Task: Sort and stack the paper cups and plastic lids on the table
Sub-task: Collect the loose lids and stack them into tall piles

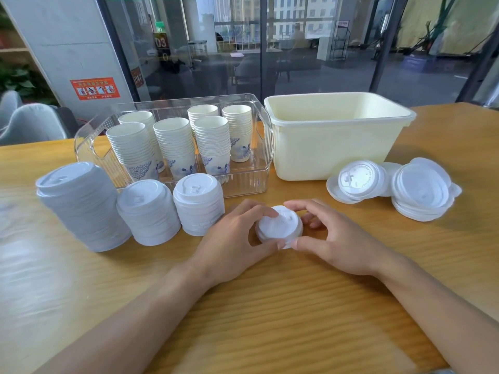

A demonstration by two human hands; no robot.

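Note:
Both hands hold a short stack of white plastic lids (279, 225) on the wooden table (270, 306). My left hand (232, 238) curls round its left side, my right hand (332, 238) pinches its right side and front edge. Left of them stand three tall lid stacks (81, 206), (148, 211), (198, 205). Loose lids lie at the right in a low pile (359, 180) and a thicker pile (422, 193). Several stacks of white paper cups (175, 147) with blue print stand in a clear plastic bin (243, 184).
A cream plastic tub (337, 147) stands at the back right beside the clear bin, its inside hidden from here. Behind the table is a glass wall. A grey chair (29, 122) is at the far left.

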